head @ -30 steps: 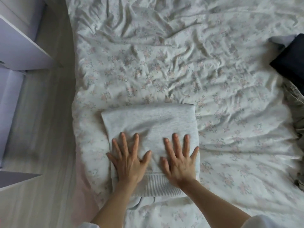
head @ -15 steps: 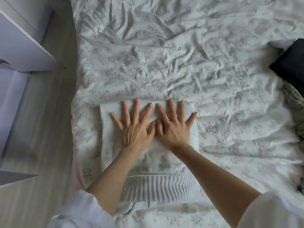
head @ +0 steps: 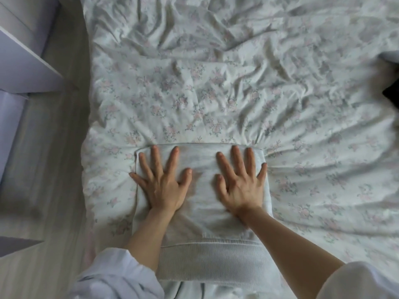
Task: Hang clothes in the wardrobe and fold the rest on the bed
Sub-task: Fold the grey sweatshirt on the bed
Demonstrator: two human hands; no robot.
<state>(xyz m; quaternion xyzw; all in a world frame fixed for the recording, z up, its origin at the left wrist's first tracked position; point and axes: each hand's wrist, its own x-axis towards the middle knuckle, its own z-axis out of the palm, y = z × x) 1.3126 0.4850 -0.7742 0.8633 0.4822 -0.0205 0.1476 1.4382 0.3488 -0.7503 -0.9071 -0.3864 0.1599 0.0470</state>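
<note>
A light grey sweatshirt (head: 200, 212) lies folded into a rectangle on the floral bed sheet (head: 216, 93), near the bed's front left corner, with its ribbed hem toward me. My left hand (head: 162, 186) presses flat on the left half of the fold, fingers spread and straight, the little finger just off its left edge. My right hand (head: 241, 186) presses flat on the right half, fingers spread, reaching the far folded edge.
A dark garment (head: 391, 91) shows at the bed's right edge, blurred. White wardrobe or cabinet panels (head: 23, 59) stand left of the bed, across a strip of pale wooden floor (head: 54, 169). The wrinkled sheet stretches far and right of the sweatshirt.
Both hands slid from the near part of the folded sweatshirt up to its far edge, met in the middle, then spread apart toward the left and right sides.
</note>
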